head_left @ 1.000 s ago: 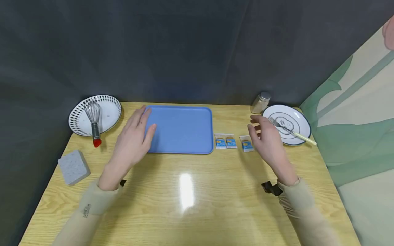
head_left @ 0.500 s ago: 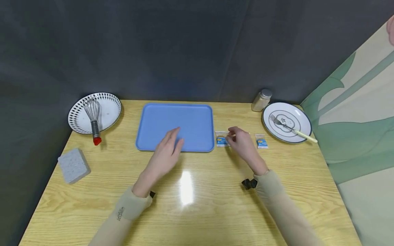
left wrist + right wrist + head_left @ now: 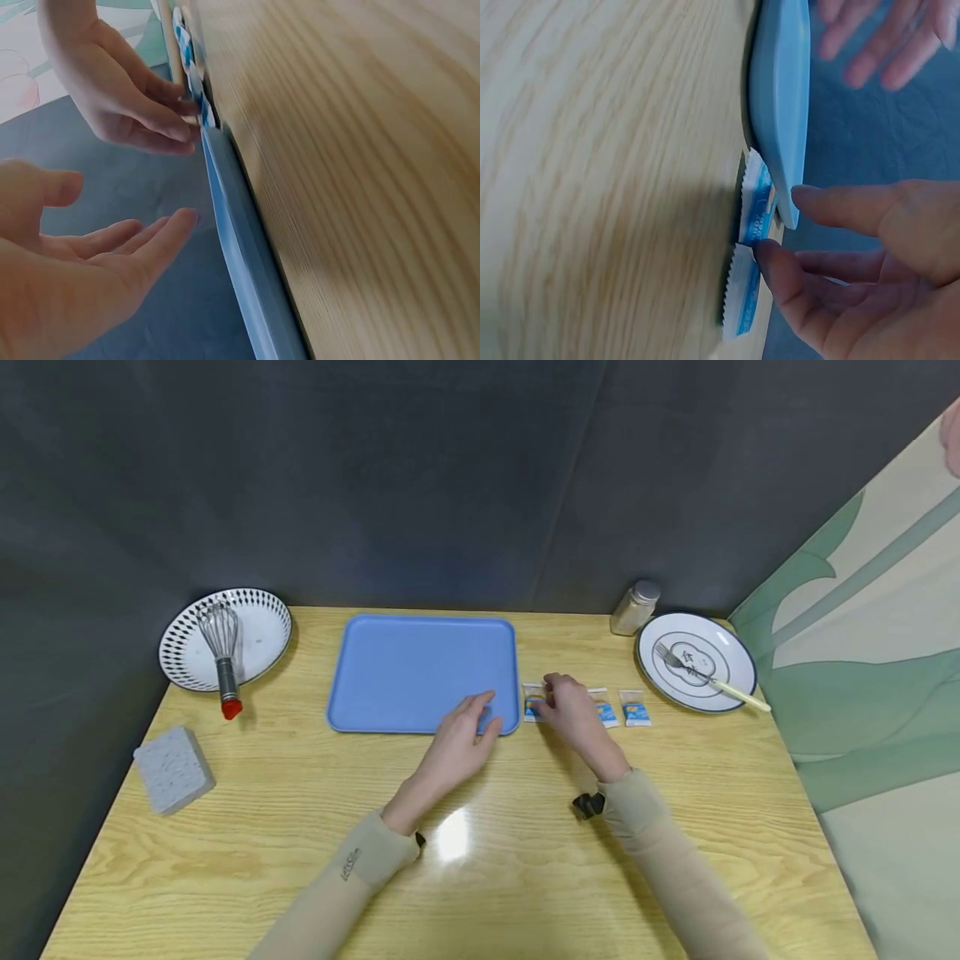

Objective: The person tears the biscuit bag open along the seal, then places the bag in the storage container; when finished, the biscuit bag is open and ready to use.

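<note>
Small blue-and-white snack packets lie in a row right of the blue tray [image 3: 420, 677]. In the head view, the leftmost packet [image 3: 531, 710] is partly covered by my right hand [image 3: 573, 718], while another packet [image 3: 636, 712] shows at the row's right end. In the right wrist view, my right index fingertip touches the row where two packets meet, beside the packet nearest the tray [image 3: 756, 202]; the thumb stays apart from it, above the tray's corner. My left hand [image 3: 459, 743] hovers at the tray's front right corner, its fingers extended and holding nothing.
At the left stands a patterned plate [image 3: 258, 643] with a red-ended whisk [image 3: 227, 672] across it, and a grey sponge-like block [image 3: 174, 770] in front. To the right are a lidded shaker jar [image 3: 634, 610] and a plate [image 3: 723, 652] bearing a fork [image 3: 720, 685].
My left hand has swept right across the tray's front, from its left end to its right corner. My right hand has moved left along the packets toward the tray.
</note>
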`<state>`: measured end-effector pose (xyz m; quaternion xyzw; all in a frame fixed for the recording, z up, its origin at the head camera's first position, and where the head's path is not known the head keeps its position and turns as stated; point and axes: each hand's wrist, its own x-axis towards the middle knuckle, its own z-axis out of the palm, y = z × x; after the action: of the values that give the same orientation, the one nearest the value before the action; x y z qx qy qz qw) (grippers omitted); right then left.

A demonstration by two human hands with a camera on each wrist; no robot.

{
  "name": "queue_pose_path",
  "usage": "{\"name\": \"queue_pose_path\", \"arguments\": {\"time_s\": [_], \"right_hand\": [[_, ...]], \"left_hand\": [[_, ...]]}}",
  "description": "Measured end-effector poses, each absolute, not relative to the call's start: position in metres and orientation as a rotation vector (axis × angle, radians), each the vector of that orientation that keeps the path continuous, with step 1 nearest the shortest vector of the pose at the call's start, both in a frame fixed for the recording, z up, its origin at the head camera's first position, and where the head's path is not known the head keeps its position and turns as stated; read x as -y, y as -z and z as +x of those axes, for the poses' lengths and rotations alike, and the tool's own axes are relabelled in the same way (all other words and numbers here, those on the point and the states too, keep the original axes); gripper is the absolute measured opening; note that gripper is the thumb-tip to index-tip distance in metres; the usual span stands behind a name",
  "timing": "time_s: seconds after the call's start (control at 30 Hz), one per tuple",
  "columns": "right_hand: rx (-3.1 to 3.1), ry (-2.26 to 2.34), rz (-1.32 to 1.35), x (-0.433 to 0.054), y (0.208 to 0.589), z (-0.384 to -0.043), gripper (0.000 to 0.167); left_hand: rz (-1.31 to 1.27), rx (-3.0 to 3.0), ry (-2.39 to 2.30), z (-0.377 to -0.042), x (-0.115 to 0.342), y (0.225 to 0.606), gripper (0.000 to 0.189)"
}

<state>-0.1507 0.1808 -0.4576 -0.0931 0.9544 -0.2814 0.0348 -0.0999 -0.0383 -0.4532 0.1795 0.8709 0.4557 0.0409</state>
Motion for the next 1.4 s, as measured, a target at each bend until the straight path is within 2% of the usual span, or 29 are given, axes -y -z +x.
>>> {"name": "queue_pose_path", "arguments": {"time_s": [0.13, 0.3, 0.7, 0.93, 1.1, 1.4], "right_hand": [[-2.943, 0.822, -0.305, -0.179, 0.458, -0.150, 0.036], [-2.939, 0.749, -0.282, -0.179, 0.457, -0.152, 0.050], [-2.921, 0.773, -0.243, -0.179, 0.460, -0.154, 0.053], [-2.896, 0.966, -0.268, -0.179, 0.454, -0.150, 0.040], [-2.895, 1.203, -0.270, -0.181, 0.446, -0.146, 0.040], [-2.823, 1.445, -0.297, -0.175, 0.431, -0.126, 0.025]], "left_hand": [[0.566, -2.631, -1.425, -0.101, 0.028, 0.453, 0.050], [0.576, -2.594, -1.433, -0.099, 0.023, 0.451, 0.051], [0.567, -2.574, -1.439, -0.099, 0.021, 0.454, 0.051], [0.557, -2.554, -1.447, -0.100, 0.023, 0.456, 0.051], [0.517, -2.534, -1.492, -0.103, 0.023, 0.457, 0.050], [0.475, -2.590, -1.623, -0.105, 0.025, 0.460, 0.045]]}}
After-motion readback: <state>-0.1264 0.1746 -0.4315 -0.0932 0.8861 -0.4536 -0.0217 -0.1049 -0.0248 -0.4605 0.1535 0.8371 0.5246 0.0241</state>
